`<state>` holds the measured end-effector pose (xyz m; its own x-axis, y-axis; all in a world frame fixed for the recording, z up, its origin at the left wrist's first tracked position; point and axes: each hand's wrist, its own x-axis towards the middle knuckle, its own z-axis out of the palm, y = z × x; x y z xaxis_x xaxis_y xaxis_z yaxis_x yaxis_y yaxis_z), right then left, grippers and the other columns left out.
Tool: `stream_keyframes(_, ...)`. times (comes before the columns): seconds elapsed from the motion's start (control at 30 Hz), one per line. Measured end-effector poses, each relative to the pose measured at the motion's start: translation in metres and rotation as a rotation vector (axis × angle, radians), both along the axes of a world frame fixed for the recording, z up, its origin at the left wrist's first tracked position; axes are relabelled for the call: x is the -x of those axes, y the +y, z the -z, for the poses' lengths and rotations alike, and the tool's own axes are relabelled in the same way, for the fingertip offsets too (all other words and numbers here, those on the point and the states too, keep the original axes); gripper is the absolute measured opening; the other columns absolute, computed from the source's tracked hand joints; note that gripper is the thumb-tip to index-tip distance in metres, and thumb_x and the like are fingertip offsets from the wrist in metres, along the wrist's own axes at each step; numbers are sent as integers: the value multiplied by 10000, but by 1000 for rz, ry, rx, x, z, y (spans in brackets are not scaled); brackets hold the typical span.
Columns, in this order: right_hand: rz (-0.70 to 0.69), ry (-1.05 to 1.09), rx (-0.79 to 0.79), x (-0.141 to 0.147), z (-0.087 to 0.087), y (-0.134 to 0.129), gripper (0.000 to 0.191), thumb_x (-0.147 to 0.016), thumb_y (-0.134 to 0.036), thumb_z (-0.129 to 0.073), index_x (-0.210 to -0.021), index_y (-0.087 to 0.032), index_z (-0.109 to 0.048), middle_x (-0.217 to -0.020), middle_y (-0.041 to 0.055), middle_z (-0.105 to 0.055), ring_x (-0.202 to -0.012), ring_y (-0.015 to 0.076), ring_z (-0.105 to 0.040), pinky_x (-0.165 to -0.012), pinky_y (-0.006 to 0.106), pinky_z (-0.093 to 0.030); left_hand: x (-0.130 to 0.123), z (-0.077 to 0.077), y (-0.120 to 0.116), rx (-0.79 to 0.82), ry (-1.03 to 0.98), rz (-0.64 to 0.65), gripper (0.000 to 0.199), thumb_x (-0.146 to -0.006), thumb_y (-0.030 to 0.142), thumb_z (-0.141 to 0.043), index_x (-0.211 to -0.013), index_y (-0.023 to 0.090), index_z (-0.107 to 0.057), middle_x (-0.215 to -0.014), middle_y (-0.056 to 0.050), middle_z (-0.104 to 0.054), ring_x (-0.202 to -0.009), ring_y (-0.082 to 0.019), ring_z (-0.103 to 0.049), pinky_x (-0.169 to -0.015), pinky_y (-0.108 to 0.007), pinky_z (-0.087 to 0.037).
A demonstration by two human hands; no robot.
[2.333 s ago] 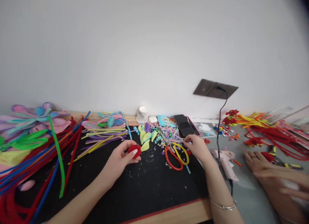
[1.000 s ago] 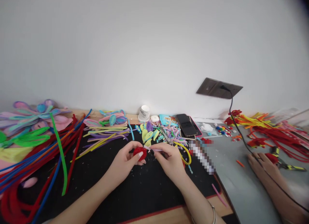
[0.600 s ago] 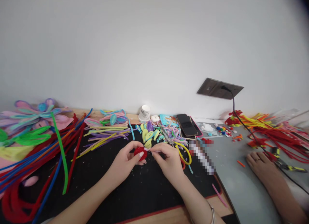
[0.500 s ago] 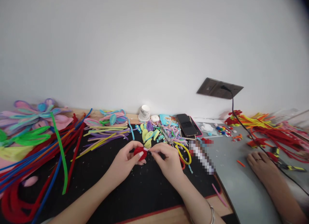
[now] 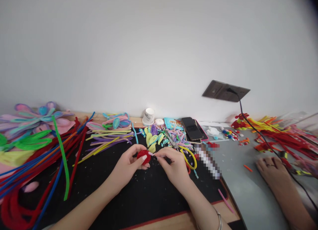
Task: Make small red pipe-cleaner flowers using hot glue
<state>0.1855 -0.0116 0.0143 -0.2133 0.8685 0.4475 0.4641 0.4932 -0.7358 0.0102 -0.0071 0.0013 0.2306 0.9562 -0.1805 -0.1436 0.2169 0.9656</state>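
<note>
Over the black mat (image 5: 154, 197), my left hand (image 5: 126, 167) is closed around a round red fuzzy piece (image 5: 142, 155), thumb across its front. Thumb and forefinger of my right hand (image 5: 174, 167) pinch a small pale piece (image 5: 151, 154) that touches the right side of the red one. A tiny dark bit shows by those fingertips, too small to name. Just behind both hands lie yellow-green looped pipe-cleaner shapes (image 5: 152, 140). Nearest my right wrist is a yellow pipe-cleaner loop (image 5: 195, 162).
Long red, blue and orange pipe cleaners (image 5: 54, 147) spread at left, near a pastel fuzzy flower (image 5: 37, 117). A paper cup (image 5: 149, 115), phone (image 5: 192, 128) and cut pieces line the back. At right, a co-worker's hand (image 5: 269, 167) rests beside a black cable (image 5: 258, 132).
My hands have barely moved; the fingers shift slightly at the red piece. At the right edge, the co-worker's other hand has come into view by the yellow-handled tool.
</note>
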Motion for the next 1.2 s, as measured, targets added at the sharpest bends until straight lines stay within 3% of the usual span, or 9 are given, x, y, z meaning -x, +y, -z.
stream_keyframes(0.33,12,72,44,-2,2,1,188,-760,-47,-574,-750,-184,-703,-736,30,-695,-668,140,-635,-622,222,-480,2,6,0,51,-92,31,224,-783,293,-643,-950,189,-537,-879,0,-615,-696,-124,-643,-684,-271,-547)
stream_keyframes(0.67,60,453,401,1,7,2,106,-695,-103,-629,-695,-181,-701,-627,-12,-667,-547,104,-604,-557,194,-487,3,4,0,162,-333,65,202,-784,205,-661,-959,190,-560,-860,0,-620,-668,-82,-598,-646,-212,-508)
stream_keyframes(1.2,18,602,513,1,10,4,52,-662,-130,-695,-681,-176,-707,-585,-24,-659,-527,92,-584,-548,194,-467,5,3,-1,274,-446,54,246,-749,176,-709,-977,183,-614,-837,-11,-634,-639,-65,-593,-616,-182,-519)
